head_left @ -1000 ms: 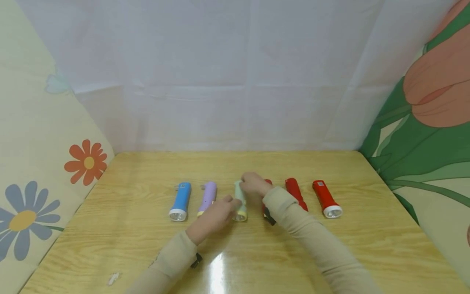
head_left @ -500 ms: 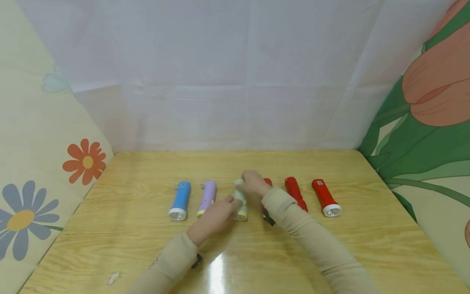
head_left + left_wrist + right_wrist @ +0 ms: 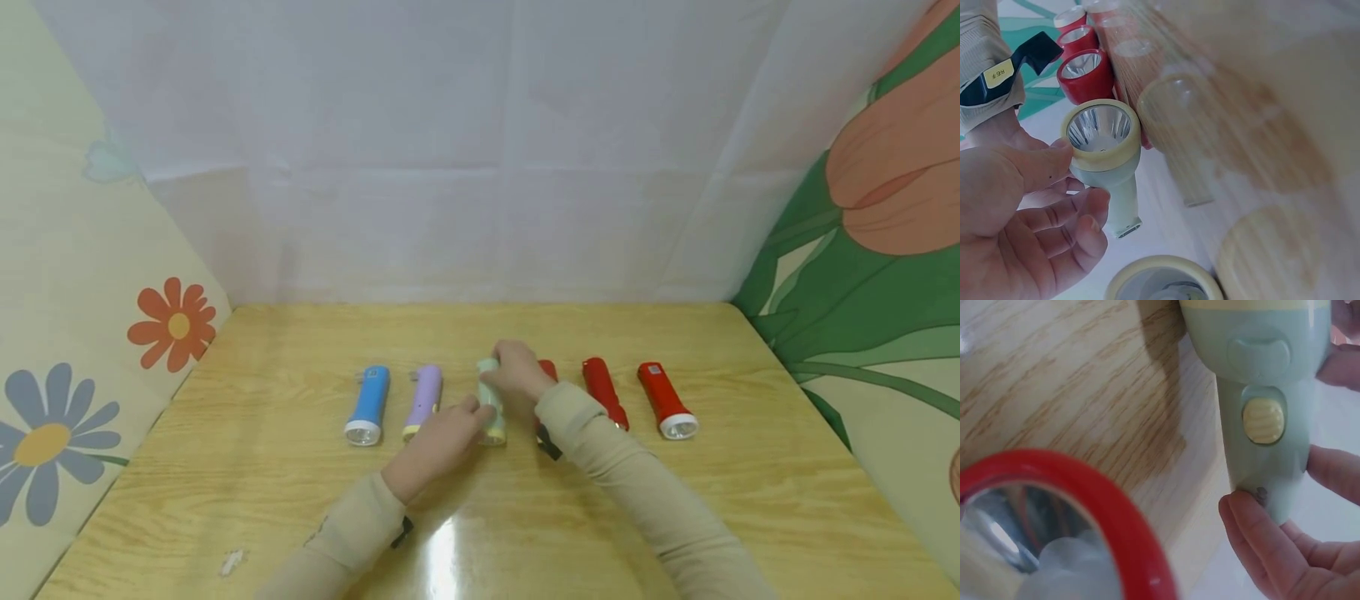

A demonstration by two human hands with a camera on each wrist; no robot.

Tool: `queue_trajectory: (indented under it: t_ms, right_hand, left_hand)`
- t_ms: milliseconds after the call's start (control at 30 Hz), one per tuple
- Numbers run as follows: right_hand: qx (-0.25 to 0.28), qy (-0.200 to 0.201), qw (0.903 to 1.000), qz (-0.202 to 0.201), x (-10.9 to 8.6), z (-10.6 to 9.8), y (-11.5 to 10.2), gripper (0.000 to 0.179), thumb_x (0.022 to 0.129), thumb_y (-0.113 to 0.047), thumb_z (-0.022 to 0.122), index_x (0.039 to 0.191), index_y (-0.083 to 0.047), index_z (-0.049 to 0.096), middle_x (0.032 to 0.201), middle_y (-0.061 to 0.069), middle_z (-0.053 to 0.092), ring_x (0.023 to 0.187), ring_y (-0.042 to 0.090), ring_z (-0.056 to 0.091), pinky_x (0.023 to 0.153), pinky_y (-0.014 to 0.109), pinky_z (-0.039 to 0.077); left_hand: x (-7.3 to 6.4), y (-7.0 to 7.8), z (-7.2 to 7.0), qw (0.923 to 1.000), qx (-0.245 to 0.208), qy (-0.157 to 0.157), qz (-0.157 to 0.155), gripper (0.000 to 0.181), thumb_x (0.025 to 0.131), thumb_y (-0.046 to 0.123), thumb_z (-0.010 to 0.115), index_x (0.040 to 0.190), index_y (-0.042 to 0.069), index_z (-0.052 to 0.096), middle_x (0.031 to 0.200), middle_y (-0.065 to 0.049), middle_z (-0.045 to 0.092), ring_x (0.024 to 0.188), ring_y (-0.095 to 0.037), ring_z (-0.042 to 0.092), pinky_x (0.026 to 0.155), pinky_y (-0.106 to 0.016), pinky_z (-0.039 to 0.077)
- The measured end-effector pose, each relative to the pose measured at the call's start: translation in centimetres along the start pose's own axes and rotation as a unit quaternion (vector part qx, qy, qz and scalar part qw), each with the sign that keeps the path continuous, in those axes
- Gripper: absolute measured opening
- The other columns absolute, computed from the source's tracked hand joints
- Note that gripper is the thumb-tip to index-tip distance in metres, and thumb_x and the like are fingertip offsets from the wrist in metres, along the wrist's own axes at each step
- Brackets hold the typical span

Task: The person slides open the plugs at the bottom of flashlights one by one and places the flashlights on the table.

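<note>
In the middle of a row on the wooden table lies a pale green flashlight (image 3: 493, 434) with a cream-yellow rim. My left hand (image 3: 442, 440) pinches its lamp end; in the left wrist view the thumb touches the rim and the fingers curl beside the flashlight (image 3: 1121, 201). At the tail end, my right hand (image 3: 519, 372) holds the body between thumb and fingers. The right wrist view shows a yellow slide switch (image 3: 1264, 420) on its side. A purple flashlight (image 3: 427, 390) is partly hidden behind my left hand, and a red flashlight (image 3: 548, 367) behind my right wrist.
A blue flashlight (image 3: 371, 396) lies at the row's left end. Two more red flashlights lie on the right, one with a dark red body (image 3: 602, 387) and one with a white rim (image 3: 662, 396). A white mark (image 3: 232, 562) is on the table (image 3: 300, 492) near the front left.
The head view has tilted slightly, so the table and row sit a little higher in it. Both hands stay at the pale green flashlight with hardly any movement.
</note>
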State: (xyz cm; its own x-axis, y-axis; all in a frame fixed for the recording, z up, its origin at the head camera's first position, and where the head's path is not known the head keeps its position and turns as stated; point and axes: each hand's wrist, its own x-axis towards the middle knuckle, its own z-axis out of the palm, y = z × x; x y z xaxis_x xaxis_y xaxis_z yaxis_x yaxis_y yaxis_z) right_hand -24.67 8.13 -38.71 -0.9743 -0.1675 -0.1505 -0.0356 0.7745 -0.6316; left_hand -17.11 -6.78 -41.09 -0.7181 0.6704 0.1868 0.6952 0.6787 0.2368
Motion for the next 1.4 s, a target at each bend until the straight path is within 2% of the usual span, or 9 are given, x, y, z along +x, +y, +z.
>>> queue_trajectory:
  t_ms: [133, 300, 500, 767, 967, 1200, 1300, 1400]
  right_hand:
    - [0.022, 0.004, 0.9997, 0.007, 0.0, -0.1, 0.0, 0.020, 0.078, -0.014, 0.068, 0.087, -0.003, 0.055, 0.082, 0.007, 0.056, 0.077, 0.021, 0.053, 0.065, 0.028, 0.046]
    - [0.021, 0.010, 0.9996, -0.014, 0.0, -0.4, 0.0, 0.020, 0.074, -0.013, 0.068, 0.084, -0.002, 0.055, 0.080, 0.008, 0.056, 0.075, 0.022, 0.053, 0.062, 0.027, 0.046]
    - [0.018, 0.019, 0.9992, -0.029, -0.2, -0.8, -0.2, 0.027, 0.073, -0.013, 0.070, 0.091, 0.001, 0.055, 0.084, 0.010, 0.057, 0.077, 0.023, 0.053, 0.064, 0.027, 0.047]
    - [0.036, 0.030, 0.9988, -0.014, -0.5, -1.0, 0.1, 0.025, 0.076, -0.016, 0.070, 0.091, -0.002, 0.056, 0.085, 0.008, 0.057, 0.079, 0.021, 0.053, 0.065, 0.028, 0.046]
    - [0.030, 0.056, 0.9975, -0.032, -0.7, -1.0, 0.2, 0.025, 0.075, -0.016, 0.071, 0.088, -0.003, 0.056, 0.083, 0.007, 0.057, 0.076, 0.021, 0.051, 0.063, 0.028, 0.043]
    - [0.027, 0.083, 0.9951, -0.047, -0.9, -1.1, 0.3, 0.027, 0.075, -0.017, 0.072, 0.091, -0.003, 0.056, 0.086, 0.008, 0.059, 0.080, 0.022, 0.052, 0.070, 0.034, 0.044]
    - [0.027, 0.090, 0.9942, -0.052, -1.0, -1.1, 0.4, 0.028, 0.074, -0.017, 0.073, 0.093, -0.003, 0.057, 0.087, 0.008, 0.059, 0.080, 0.022, 0.052, 0.070, 0.034, 0.044]
    - [0.029, 0.091, 0.9937, -0.058, -1.1, -1.1, 0.5, 0.028, 0.074, -0.016, 0.073, 0.093, -0.003, 0.056, 0.085, 0.007, 0.058, 0.077, 0.021, 0.050, 0.066, 0.031, 0.042]
  left_hand:
    - [0.0, 0.1, 0.0, 0.9999, 0.009, 0.005, 0.001, 0.018, 0.086, 0.007, 0.057, 0.104, 0.011, 0.055, 0.080, -0.003, 0.049, 0.053, -0.008, 0.041, 0.045, -0.016, 0.035]
    - [0.0, 0.1, 0.0, 0.9996, 0.025, 0.012, 0.005, 0.018, 0.086, 0.009, 0.058, 0.104, 0.011, 0.054, 0.079, -0.003, 0.048, 0.054, -0.008, 0.041, 0.045, -0.016, 0.034]
    - [-0.1, 0.2, -0.2, 0.9989, 0.037, 0.026, 0.014, 0.018, 0.085, 0.010, 0.061, 0.102, 0.012, 0.054, 0.079, -0.003, 0.048, 0.053, -0.008, 0.040, 0.043, -0.014, 0.032]
    - [0.0, 0.2, -0.2, 0.9991, 0.033, 0.025, 0.006, 0.020, 0.084, 0.010, 0.062, 0.101, 0.012, 0.054, 0.081, -0.004, 0.051, 0.054, -0.008, 0.043, 0.043, -0.015, 0.034]
    - [0.2, 0.1, -0.1, 0.9995, 0.018, 0.022, -0.012, 0.020, 0.081, 0.009, 0.064, 0.099, 0.008, 0.054, 0.085, -0.006, 0.054, 0.058, -0.012, 0.049, 0.046, -0.018, 0.039]
    - [0.3, 0.0, -0.2, 0.9981, -0.014, 0.009, -0.060, 0.026, 0.081, 0.017, 0.065, 0.100, 0.003, 0.053, 0.081, -0.007, 0.053, 0.063, -0.017, 0.051, 0.052, -0.025, 0.043]
    - [0.4, -0.1, 0.0, 0.9959, -0.047, 0.008, -0.078, 0.023, 0.082, 0.018, 0.065, 0.094, 0.002, 0.053, 0.078, -0.006, 0.053, 0.063, -0.016, 0.051, 0.053, -0.026, 0.044]
    - [0.5, -0.3, 0.2, 0.9900, -0.101, 0.006, -0.098, 0.020, 0.082, 0.017, 0.064, 0.091, 0.001, 0.055, 0.075, -0.004, 0.053, 0.061, -0.014, 0.050, 0.052, -0.025, 0.043]
